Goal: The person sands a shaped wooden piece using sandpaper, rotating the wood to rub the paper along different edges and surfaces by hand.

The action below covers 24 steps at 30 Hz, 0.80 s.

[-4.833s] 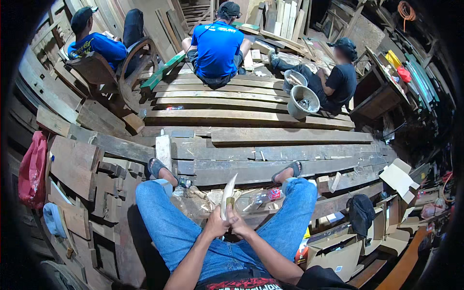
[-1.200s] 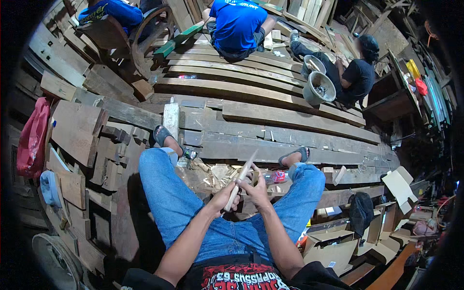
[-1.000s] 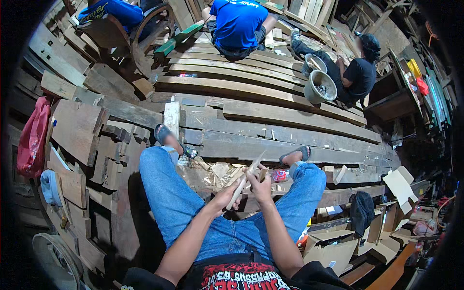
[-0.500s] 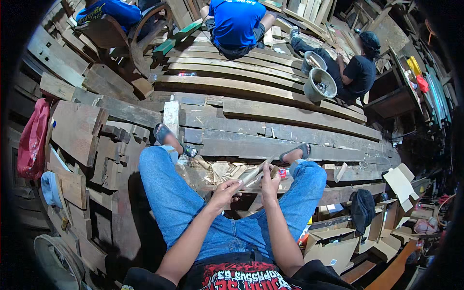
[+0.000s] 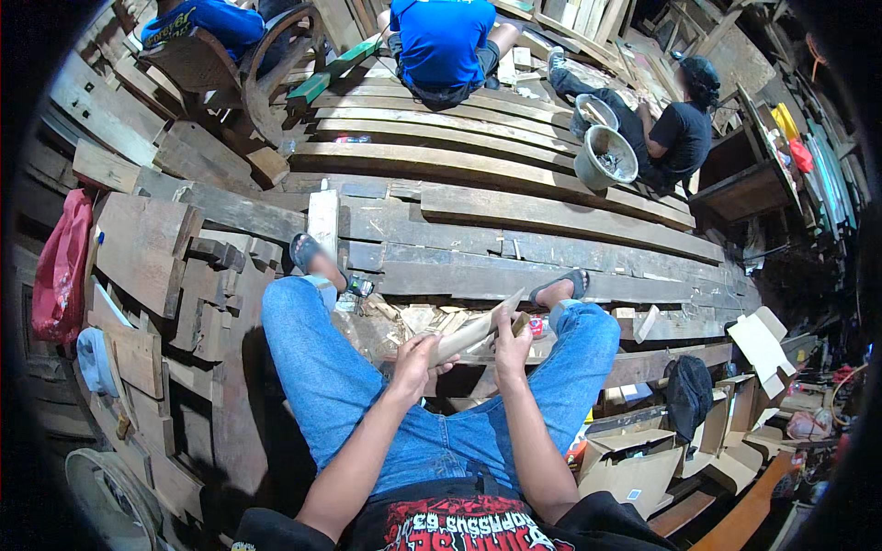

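My left hand (image 5: 418,365) is closed around the near end of a pale, flat piece of wood (image 5: 467,338), which tapers to a point up and to the right. My right hand (image 5: 513,349) is closed beside the far part of that wood, its thumb up against it. A small brown thing (image 5: 521,324) shows at its fingers; the hand hides most of it, so I cannot tell its kind. Below, between my feet, lie pale wood offcuts and shavings (image 5: 418,319). A small red container (image 5: 537,327) sits just past my right hand.
Long planks (image 5: 551,220) form the floor ahead. Two grey buckets stand by a seated person in black (image 5: 680,138); another in blue (image 5: 441,46) sits ahead. Stacked boards (image 5: 147,248) line my left, and opened cardboard boxes (image 5: 634,468) my right. A wooden chair (image 5: 197,69) stands far left.
The pale piece of wood has turned, so more of its broad face shows. My left hand has shifted slightly left and rolled with it; my right hand stays nearly in place.
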{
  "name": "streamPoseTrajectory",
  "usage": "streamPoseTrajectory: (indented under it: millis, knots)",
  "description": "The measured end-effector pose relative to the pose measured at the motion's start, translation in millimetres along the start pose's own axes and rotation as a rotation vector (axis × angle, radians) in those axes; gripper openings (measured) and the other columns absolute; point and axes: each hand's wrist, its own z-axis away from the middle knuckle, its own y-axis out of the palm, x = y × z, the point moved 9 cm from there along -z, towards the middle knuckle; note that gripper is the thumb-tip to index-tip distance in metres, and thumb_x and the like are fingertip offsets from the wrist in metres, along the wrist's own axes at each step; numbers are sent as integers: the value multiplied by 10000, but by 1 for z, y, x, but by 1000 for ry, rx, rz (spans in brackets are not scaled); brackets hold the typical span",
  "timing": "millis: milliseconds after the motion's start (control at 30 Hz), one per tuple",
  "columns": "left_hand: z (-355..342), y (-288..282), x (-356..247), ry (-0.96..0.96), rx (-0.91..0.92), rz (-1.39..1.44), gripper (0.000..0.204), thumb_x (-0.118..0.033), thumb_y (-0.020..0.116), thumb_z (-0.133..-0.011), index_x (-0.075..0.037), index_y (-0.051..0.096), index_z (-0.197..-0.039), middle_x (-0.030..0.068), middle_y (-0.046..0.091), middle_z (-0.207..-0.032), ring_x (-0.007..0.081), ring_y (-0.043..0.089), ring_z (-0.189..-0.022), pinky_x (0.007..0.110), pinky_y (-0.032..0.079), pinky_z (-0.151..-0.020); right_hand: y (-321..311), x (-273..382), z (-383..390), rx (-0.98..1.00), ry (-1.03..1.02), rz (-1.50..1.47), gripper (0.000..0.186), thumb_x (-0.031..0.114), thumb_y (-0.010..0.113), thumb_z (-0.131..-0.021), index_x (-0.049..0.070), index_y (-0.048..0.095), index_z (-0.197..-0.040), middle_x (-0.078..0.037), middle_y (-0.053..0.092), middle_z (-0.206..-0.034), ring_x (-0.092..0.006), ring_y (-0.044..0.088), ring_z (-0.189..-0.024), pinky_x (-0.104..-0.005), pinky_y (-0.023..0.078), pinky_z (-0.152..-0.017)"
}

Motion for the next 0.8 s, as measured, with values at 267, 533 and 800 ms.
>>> streamPoseTrajectory:
  millis: [267,533,800]
  knots:
    - [-4,-21,-12,87,-146,145,300,-272,519,-977,-60,438,-1173,134,610,-1047,239,691,-877,306,567,-700,1,0,0,-15,-75,-29,237,318,634,-940,99,555,-898,45,496,-721,-41,433,-574,-237,351,-498]
    - [-7,-26,-14,142,-119,120,361,-245,551,-972,-57,469,-1269,135,616,-1203,225,634,-1075,319,510,-862,16,26,16,72,-203,99,166,157,672,-875,46,633,-992,2,607,-809,-80,547,-691,-244,447,-620]
    - [-12,-5,-4,75,40,168,265,-258,492,-1007,-64,542,-1181,43,627,-986,145,619,-885,306,530,-785,39,35,42,269,-320,262,214,111,706,-852,11,639,-1029,-12,633,-789,-69,568,-700,-260,471,-620]
